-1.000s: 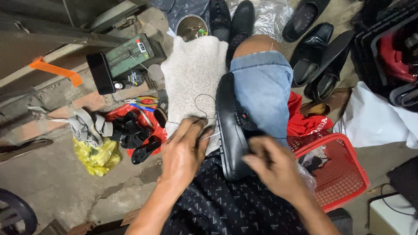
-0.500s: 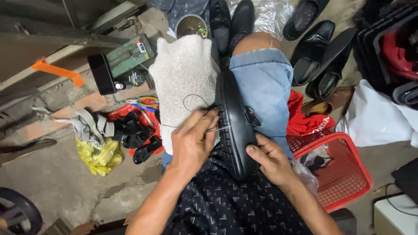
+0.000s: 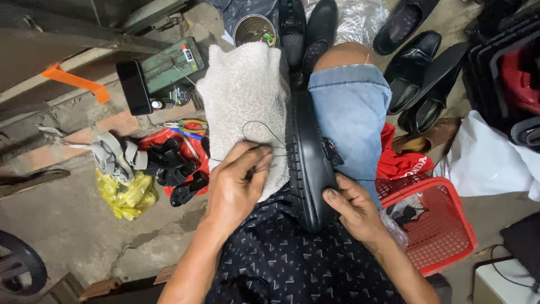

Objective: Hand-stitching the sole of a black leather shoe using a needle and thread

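Black shoe (image 3: 306, 163) stands on edge between the knees, sole side toward the left hand (image 3: 239, 183), wedged between the white towel (image 3: 244, 104) on one thigh and the denim-covered thigh (image 3: 351, 110).

Long axis runs away from the body; far end past the fingertips, near end at the lap. Toe or heel forward: hard to say from here.

Left hand's fingers (image 3: 256, 163) pinched shut on a thin dark thread (image 3: 264, 130), which loops over the towel just beyond the fingertips and meets the sole edge.

Right hand (image 3: 351, 211) cups the shoe's near end, thumb against the upper, fingers wrapped behind.

Judged: shoe light, sole stiff and ridged, upper softer and smooth, likely slick. Best held at the sole rim. Thread limp, easily snagged.
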